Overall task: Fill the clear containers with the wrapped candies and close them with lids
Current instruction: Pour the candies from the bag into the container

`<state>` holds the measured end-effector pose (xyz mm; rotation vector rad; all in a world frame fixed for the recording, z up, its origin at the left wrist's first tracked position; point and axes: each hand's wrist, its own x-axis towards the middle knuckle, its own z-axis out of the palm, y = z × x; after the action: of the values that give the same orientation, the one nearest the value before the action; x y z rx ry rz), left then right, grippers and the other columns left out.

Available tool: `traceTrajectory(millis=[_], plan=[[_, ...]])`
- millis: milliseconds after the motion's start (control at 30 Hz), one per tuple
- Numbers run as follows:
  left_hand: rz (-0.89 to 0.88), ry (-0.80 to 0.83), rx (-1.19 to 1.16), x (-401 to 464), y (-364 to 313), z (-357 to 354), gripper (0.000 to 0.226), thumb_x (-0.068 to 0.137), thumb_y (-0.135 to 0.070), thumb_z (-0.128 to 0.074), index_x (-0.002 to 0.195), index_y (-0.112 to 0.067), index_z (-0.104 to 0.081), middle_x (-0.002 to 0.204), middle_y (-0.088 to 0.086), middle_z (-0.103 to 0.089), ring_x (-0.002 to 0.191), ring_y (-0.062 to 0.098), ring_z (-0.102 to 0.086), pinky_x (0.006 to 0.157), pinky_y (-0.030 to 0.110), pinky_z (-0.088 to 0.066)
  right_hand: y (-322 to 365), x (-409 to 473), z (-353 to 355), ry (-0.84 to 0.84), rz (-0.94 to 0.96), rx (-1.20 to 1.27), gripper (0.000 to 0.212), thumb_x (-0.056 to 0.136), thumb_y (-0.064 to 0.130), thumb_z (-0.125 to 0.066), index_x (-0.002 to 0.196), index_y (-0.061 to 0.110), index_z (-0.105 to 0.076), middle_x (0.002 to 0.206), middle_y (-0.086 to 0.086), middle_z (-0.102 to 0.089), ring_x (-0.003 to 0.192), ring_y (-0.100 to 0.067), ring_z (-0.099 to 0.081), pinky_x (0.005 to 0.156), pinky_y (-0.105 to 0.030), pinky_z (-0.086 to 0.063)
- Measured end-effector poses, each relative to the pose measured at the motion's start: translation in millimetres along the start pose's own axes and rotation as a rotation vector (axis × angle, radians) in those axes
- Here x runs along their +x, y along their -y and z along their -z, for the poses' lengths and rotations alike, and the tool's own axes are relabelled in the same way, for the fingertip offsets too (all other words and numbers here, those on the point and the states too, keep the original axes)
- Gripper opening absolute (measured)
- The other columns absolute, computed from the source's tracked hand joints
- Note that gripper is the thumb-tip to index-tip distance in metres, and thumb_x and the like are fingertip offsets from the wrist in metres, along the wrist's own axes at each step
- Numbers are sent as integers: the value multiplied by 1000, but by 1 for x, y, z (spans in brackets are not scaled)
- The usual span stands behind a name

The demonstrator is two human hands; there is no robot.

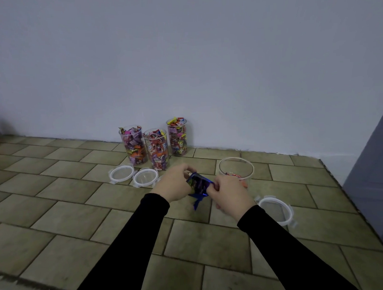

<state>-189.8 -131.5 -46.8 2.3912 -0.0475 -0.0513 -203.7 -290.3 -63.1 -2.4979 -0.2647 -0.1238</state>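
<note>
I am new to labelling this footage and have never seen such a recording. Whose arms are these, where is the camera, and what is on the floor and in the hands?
No machine here: a person wears one camera on the head, looking down at their own arms in black sleeves. The left hand and right hand together grip a blue foil packet. On the tiled floor, by the wall, stand three tall clear containers full of wrapped candies, without lids. Two lids lie before them, another lid lies to the right. A wide clear bowl holds only a few candies.
</note>
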Motion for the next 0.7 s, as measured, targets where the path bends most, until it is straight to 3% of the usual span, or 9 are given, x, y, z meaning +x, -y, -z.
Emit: traceTrajectory(millis=[133, 200, 300, 400, 467, 567, 600, 700], plan=[[-114, -81, -29, -4, 10, -5, 36, 89, -22, -64, 124, -24, -58, 117, -4, -62, 92, 12, -59, 80, 24, -48, 2, 0, 4, -52, -2, -23, 36, 91, 24, -51, 59, 17, -37, 57, 2, -45, 64, -20, -48, 48, -27, -28], [-90, -50, -212, -10, 18, -6, 35, 94, -38, -57, 128, -28, -56, 120, -8, -60, 94, 9, -60, 71, 20, -47, 2, -1, 5, -62, 2, -6, 36, 90, 25, -53, 58, 18, -37, 57, 4, -43, 65, -20, -47, 49, -27, -27], [144, -29, -412, -16, 37, -16, 40, 99, -52, -35, 127, -30, -53, 119, -8, -58, 91, 14, -62, 67, 24, -46, 7, -5, 7, -58, 12, -35, 25, 91, 26, -52, 69, 18, -44, 66, 3, -50, 70, -19, -49, 51, -26, -27], [286, -13, -356, -16, 51, -40, 41, 103, -46, -30, 113, -17, -58, 116, 7, -62, 95, 24, -61, 77, 33, -48, 19, -7, 11, -13, 25, -128, 10, 91, 24, -49, 98, 17, -48, 86, 0, -59, 74, -18, -49, 47, -22, -19], [270, 36, -205, -15, 54, -53, 39, 104, -41, -29, 100, -15, -58, 109, 9, -63, 98, 22, -58, 86, 32, -43, 26, -6, 13, 48, 31, -142, 29, 88, 19, -51, 115, 17, -42, 85, 0, -55, 73, -20, -50, 47, -23, -22], [221, 83, -111, -10, 56, -63, 40, 105, -29, -27, 114, -10, -61, 119, 9, -62, 112, 23, -56, 93, 31, -38, 34, 2, 16, 229, 100, -109, 73, 81, 16, -56, 145, 24, -21, 75, 0, -54, 69, -21, -54, 55, -26, -39], [206, 102, -97, -8, 56, -64, 38, 104, -23, -27, 119, -8, -59, 125, 10, -60, 118, 24, -53, 97, 32, -37, 35, 8, 17, 292, 105, -97, 77, 82, 17, -57, 148, 26, -18, 79, -2, -57, 71, -21, -55, 59, -28, -42], [222, 105, -184, -7, 56, -66, 37, 105, -17, -24, 112, -2, -57, 123, 18, -60, 113, 29, -56, 96, 35, -44, 35, 23, 19, 352, 107, -64, 56, 88, 20, -52, 142, 25, -36, 110, -10, -63, 88, -24, -61, 71, -30, -49]])
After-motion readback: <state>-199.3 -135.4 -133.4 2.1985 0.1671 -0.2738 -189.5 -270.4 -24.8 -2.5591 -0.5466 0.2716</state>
